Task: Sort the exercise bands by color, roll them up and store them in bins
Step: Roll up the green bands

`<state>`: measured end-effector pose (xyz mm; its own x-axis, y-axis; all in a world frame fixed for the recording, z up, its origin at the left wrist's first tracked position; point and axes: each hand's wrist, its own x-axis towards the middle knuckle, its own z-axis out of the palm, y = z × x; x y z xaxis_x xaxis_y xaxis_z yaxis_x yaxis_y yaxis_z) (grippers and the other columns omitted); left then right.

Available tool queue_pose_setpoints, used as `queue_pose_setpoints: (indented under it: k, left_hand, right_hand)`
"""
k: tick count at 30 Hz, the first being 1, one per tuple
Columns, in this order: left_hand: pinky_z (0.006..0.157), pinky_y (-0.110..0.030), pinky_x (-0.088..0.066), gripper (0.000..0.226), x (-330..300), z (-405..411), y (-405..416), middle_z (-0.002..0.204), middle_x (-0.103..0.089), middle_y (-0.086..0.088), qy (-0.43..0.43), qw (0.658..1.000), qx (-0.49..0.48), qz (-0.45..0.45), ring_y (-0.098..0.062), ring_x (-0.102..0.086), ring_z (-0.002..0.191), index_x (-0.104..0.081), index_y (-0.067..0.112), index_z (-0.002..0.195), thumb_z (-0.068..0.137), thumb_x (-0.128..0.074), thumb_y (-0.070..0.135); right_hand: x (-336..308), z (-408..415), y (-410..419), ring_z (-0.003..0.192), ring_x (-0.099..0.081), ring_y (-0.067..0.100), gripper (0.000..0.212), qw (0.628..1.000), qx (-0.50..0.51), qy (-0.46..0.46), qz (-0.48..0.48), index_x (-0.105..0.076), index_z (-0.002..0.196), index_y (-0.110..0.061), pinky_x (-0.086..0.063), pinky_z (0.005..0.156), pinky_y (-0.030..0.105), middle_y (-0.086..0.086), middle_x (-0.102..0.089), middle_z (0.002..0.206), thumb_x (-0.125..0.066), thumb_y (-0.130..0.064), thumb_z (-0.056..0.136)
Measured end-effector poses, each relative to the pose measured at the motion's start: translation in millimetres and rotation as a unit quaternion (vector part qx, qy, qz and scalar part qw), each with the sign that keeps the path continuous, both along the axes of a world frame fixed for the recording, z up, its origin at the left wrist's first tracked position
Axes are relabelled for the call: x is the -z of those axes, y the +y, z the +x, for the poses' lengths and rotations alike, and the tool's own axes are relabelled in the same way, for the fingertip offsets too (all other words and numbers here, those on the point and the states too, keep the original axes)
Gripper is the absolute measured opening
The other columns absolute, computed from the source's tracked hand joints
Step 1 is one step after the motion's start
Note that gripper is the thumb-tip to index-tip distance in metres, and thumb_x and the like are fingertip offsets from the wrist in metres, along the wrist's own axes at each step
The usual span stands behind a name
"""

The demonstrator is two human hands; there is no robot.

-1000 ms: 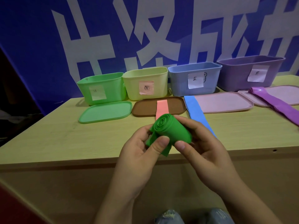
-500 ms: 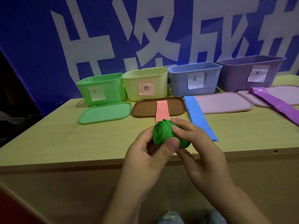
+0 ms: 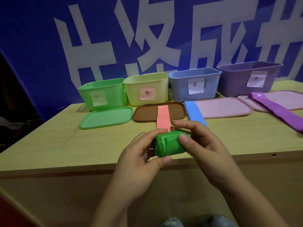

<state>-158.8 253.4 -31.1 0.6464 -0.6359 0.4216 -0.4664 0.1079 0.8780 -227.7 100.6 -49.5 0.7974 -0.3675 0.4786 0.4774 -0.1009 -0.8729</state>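
Wooden table [image 3: 49,145] carried four open bins along back edge, lids lying in front. Purple band [image 3: 278,110], blue band [image 3: 195,112], pink band [image 3: 162,118] lay flat, unrolled. Green bin [image 3: 102,94] stood far left, well apart from hands. Green band [image 3: 168,145], rolled into coil, was held above table's near edge. Left hand [image 3: 139,154] pinched coil's end; right hand [image 3: 205,148] clasped its side, thumb on top. Judgement: keep thumb pressure on loose tail so coil stays tight, then carry to green bin.

Wooden table [image 3: 49,145] matt, light grain; bins' plastic smooth; green band [image 3: 170,145] rubbery, slight sheen.
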Motion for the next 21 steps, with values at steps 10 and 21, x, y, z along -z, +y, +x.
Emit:
queue_pose_setpoints:
  k: [10, 21]
  left_hand:
    - [0.086, -0.022, -0.051, 0.047, -4.0, -1.9, 8.7, 0.114, -0.06, 0.008, -0.014, 0.999, 0.052, 0.003, -0.008, -0.059, 0.108, -0.059, 0.03, 0.115, 0.079, -0.068, 0.002]
    - [0.051, -0.023, -0.05, 0.015, -4.4, -17.5, 5.2, 0.075, -0.068, 0.003, 0.095, 0.988, 0.027, -0.119, -0.018, -0.06, 0.062, -0.072, 0.027, 0.085, 0.071, -0.067, 0.026]
  right_hand:
    - [-13.1, -14.5, 14.9, 0.095, -0.066, 0.023, 0.031, 0.999, 0.022, 0.04, 0.005, -0.068, 0.102, -0.011, -0.056, 0.082, 0.032, 0.01, -0.071, 0.096, -0.071, -0.03, 0.078]
    - [-8.4, -16.5, 35.1, 0.095, -0.063, 0.014, 0.022, 0.998, 0.05, -0.024, -0.015, -0.067, 0.098, -0.021, -0.054, 0.076, 0.026, 0.001, -0.068, 0.094, -0.067, -0.017, 0.076]
